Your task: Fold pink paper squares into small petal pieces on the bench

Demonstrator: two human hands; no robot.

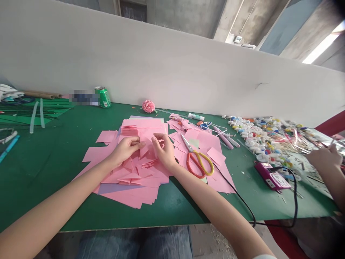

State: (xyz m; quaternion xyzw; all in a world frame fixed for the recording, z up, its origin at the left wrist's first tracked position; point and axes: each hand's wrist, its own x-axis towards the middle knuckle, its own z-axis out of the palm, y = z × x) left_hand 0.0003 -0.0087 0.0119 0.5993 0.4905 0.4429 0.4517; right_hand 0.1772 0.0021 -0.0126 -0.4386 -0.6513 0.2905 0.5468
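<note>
My left hand [126, 148] pinches the left edge of a pink sheet of paper [147, 138] between thumb and fingers. Close by on the right, my right hand [165, 151] has its fingers curled in and its thumb near the index fingertip, beside that sheet's right side. What it grips, if anything, is hard to see. Below both hands lie folded pink paper pieces [130, 178] on larger pink sheets [129, 198]. A stack of folded pink strips [129, 130] sits just beyond my left hand. Scissors [198, 162] with red and yellow handles rest right of my right hand.
Along the white partition [172, 68] stand a green can [102, 97] and a pink paper ball [148, 106]. A glue stick [196, 117] lies behind pink scraps. Rightward are a magenta device [272, 176] with a black cable, many small colourful pieces [250, 135] and another person's hand [325, 158].
</note>
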